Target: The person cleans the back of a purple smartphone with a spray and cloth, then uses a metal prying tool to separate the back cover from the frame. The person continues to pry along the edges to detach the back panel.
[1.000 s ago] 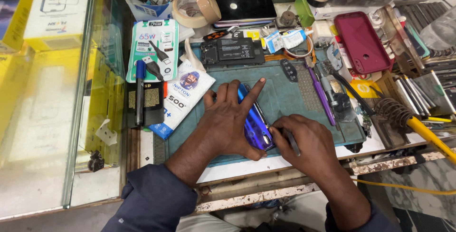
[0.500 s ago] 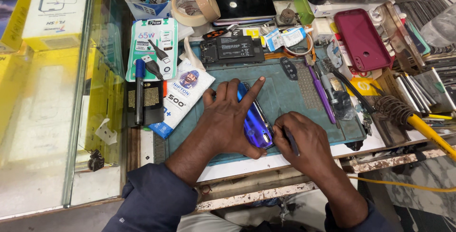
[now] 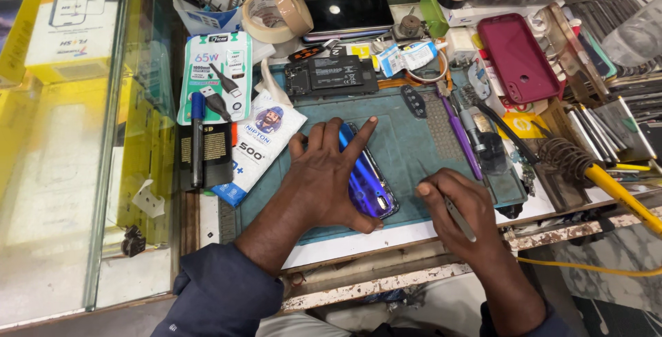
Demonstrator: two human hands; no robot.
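Pressing down on a blue phone (image 3: 367, 175), the left hand (image 3: 324, 171) is seen in the head view, fingers spread flat across the shiny back, thumb at the near end. The phone is laid back-up near the middle of a teal work mat (image 3: 407, 137), tilted slightly. The right hand (image 3: 458, 206) is held just to the right of the phone, apart from it, fingers closed on a thin metal tool (image 3: 460, 220) that is laid across the palm; its tip is hidden.

Progress, as judged: the phone's back is still seated and no gap is visible along its edge, so opening is not seen as started. A black battery (image 3: 331, 75) is placed at the far edge of the mat, and a purple-handled tool (image 3: 460, 137) at the right side. A tape roll (image 3: 276, 7) and a dark phone (image 3: 348, 14) are set beyond it. A red phone case (image 3: 517, 57) is seen far right, a soldering iron with a yellow handle (image 3: 620, 195) at right, packaged accessories (image 3: 215, 75) at left.
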